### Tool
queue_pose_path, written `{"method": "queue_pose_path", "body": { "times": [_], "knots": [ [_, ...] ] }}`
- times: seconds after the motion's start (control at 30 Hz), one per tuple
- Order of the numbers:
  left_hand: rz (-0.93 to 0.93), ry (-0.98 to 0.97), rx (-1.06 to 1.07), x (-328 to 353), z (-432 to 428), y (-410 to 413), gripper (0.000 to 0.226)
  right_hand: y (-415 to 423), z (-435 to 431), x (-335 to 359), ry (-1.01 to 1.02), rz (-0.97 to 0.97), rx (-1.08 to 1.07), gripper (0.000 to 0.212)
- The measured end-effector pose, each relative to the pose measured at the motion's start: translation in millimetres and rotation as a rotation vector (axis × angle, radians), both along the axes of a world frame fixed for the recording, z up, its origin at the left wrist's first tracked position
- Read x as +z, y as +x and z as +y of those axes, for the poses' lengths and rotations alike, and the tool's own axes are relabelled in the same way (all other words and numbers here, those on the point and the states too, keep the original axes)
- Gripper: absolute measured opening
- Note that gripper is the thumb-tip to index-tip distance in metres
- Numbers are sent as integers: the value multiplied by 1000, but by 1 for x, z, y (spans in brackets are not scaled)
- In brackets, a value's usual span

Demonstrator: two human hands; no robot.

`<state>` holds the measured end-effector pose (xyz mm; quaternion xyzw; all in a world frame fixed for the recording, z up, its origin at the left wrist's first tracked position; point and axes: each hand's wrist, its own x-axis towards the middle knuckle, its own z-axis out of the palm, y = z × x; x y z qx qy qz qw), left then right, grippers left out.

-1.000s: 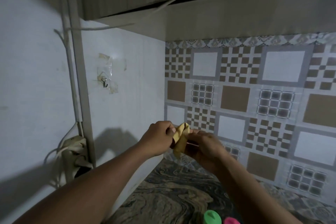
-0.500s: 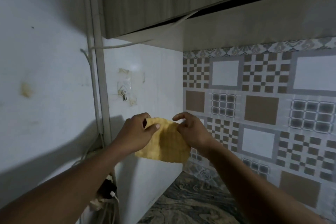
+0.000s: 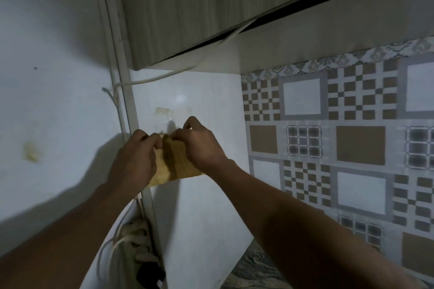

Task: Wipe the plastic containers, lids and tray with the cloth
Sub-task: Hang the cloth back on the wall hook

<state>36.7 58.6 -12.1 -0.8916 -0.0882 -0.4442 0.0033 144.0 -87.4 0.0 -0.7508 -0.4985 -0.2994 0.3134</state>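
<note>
Low down by the wall sits a white plug strip (image 3: pixel 138 241) with cords. Further out, the left hand (image 3: pixel 135 159) and the right hand (image 3: pixel 199 145) are close together. Their fingers are curled, and both pinch the top of a soft yellow cloth (image 3: pixel 176 166). The cloth hangs between them, in front of the white wall (image 3: pixel 206 105). A grey wooden cupboard (image 3: pixel 187 7) is above.
</note>
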Motion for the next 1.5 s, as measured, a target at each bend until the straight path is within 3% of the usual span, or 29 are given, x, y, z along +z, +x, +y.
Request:
{"method": "queue_pose_path", "body": {
  "times": [0.13,0.27,0.4,0.6,0.73,1.0,1.27,1.5],
  "knots": [
    [29,184,108,6,12,8,19,13,22,4,15,52,47,29],
    [-17,219,133,-4,6,12,18,28,34,-16,117,259,101,24],
    [-47,-109,96,-25,-14,11,31,12,35,-38,313,608,296,27],
    [-121,-355,-11,-59,-32,13,47,-7,33,-56,461,1039,448,38],
    [-118,-436,-69,-83,-41,8,52,-14,32,-63,477,1095,437,33],
    [-87,-395,-41,-96,-45,-14,47,-26,27,-71,539,1113,323,26],
    [-48,-317,8,-93,-50,-25,47,-20,13,-69,557,1042,200,48],
    [-85,-191,-41,-93,-59,-18,38,-10,-12,-71,502,979,117,44]
  ]
}}
